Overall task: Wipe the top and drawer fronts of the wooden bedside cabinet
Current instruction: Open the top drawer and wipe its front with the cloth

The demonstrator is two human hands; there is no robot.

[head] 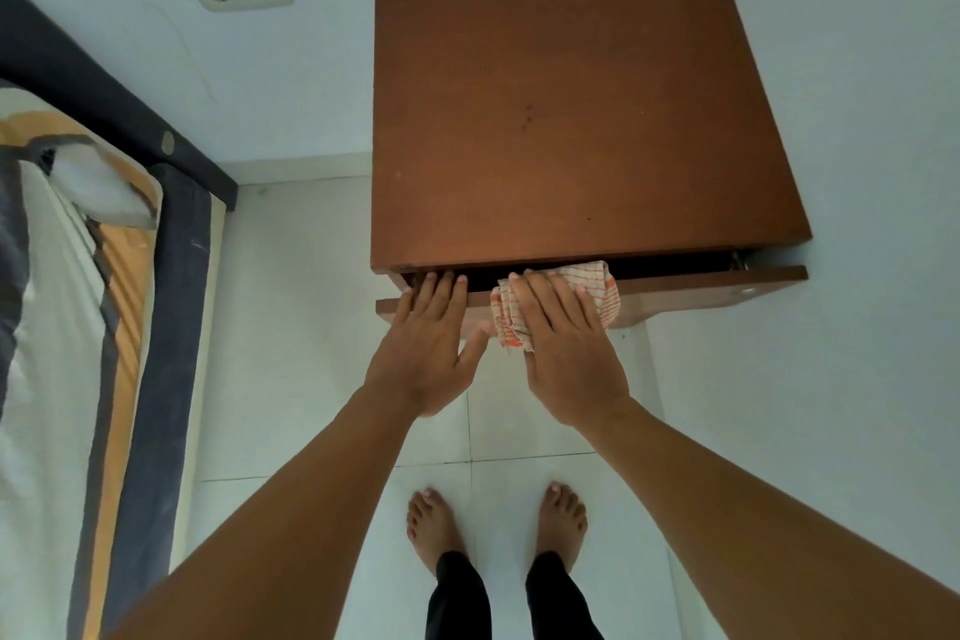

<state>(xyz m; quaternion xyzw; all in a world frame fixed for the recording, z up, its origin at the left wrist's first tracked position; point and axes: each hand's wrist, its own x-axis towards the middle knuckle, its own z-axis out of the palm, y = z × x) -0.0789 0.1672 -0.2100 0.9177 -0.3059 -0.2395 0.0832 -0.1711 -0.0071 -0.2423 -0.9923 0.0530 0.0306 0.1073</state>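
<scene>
Fingers of the right hand (563,353) lie flat and spread, pressing a checked orange-and-white cloth (597,288) against the top edge of the drawer front (701,286), which stands pulled out. Beside it the left hand (428,343) rests open, fingertips at the drawer's gap under the wooden bedside cabinet (571,94) top, near a wall and bed (78,301).

Looking straight down at the wooden bedside cabinet (571,94), top drawer (701,283) pulled out a bit. My right hand (566,353) is flat on a checked orange-and-white cloth (597,283) pressed against the drawer's top edge, while my left hand (431,348) has its fingertips over that same edge just beside it. Bare feet (431,525) on white floor tiles (291,327), bed (78,327) off to my left.
</scene>
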